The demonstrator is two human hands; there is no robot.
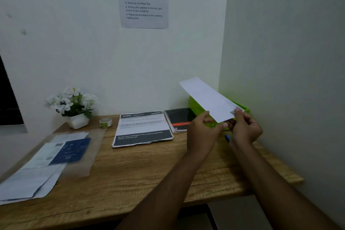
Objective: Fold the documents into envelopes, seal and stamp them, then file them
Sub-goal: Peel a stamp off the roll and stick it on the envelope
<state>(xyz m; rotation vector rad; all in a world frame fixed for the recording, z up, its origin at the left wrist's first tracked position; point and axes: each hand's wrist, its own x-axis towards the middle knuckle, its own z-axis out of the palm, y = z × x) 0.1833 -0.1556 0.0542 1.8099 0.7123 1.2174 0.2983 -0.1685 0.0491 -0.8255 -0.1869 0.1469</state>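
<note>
A white envelope [208, 98] is held up in the air, tilted, over the green basket [195, 107] in the desk's back right corner. My left hand [202, 130] grips its lower edge from the left. My right hand [245, 129] pinches its lower right corner, where a small stamp shows. A stack of printed documents [142, 129] lies on the wooden desk [149, 172] just left of my hands. A roll of stickers [105, 122] stands behind the stack, to its left.
A black and red booklet [179, 118] lies between the documents and the basket. A white flower pot [73, 107] stands at the back left. Loose papers and a blue booklet [72, 150] lie at the left. A blue pen [227, 138] peeks out under my right hand. Walls close in behind and right.
</note>
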